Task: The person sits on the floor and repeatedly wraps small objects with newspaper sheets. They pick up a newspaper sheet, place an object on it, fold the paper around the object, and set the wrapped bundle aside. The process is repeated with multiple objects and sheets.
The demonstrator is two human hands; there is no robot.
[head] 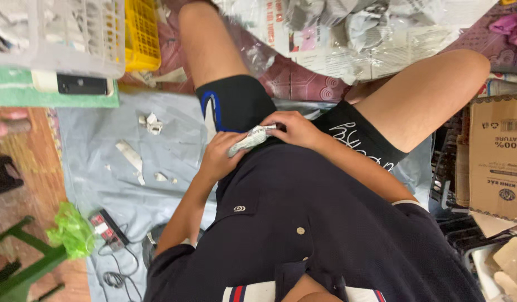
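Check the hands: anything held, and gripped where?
Both hold one small whitish wrapped piece: left hand under its lower end, right hand pinching the upper end.

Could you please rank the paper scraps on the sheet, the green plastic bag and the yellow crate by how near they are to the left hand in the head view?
From the left hand:
1. Paper scraps, on the grey sheet alongside.
2. Yellow crate, top edge.
3. Green plastic bag, lower left corner; close to the crate's rank.

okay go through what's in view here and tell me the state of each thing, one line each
left hand: closed around the lower end of the wrapped item.
right hand: pinching its upper end.
small wrapped item: held between both hands, crumpled.
white basket: sitting on the floor.
paper scraps: torn, scattered on the grey sheet.
cardboard box: flaps open.
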